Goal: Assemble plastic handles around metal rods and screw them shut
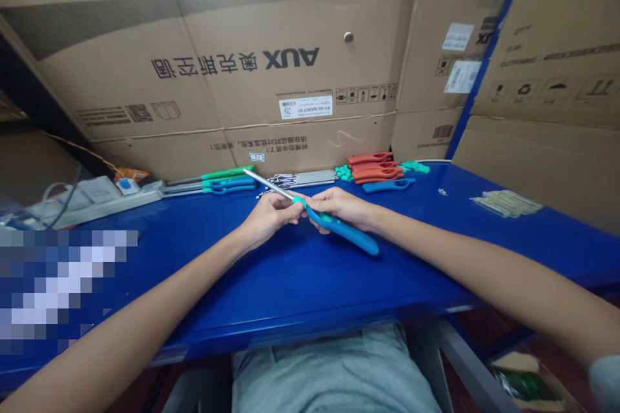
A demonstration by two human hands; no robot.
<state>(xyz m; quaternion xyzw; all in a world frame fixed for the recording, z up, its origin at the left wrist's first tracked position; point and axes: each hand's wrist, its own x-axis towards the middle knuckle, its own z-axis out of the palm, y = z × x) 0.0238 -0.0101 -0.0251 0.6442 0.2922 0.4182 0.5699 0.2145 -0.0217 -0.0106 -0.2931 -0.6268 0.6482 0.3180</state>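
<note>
Above the blue table I hold a long-reach lighter (356, 240) with a blue handle, a green collar and a thin metal tube. It slants, tube to the upper left and handle end to the lower right. My left hand (272, 216) is closed, its thumb and fingers pinching the green collar at the base of the tube. Wrapped around the front of the blue handle is my right hand (343, 208), close beside the left. The fingers partly hide the joint between tube and handle.
Along the back lie green and blue lighters (227, 182), metal tubes (312, 178), small green parts (343, 172), red handles (375, 171) and a blue handle (387, 186). Pale sticks (506, 203) lie right; a power strip (106, 206) sits left. Cardboard (232, 19) walls the table (271, 290).
</note>
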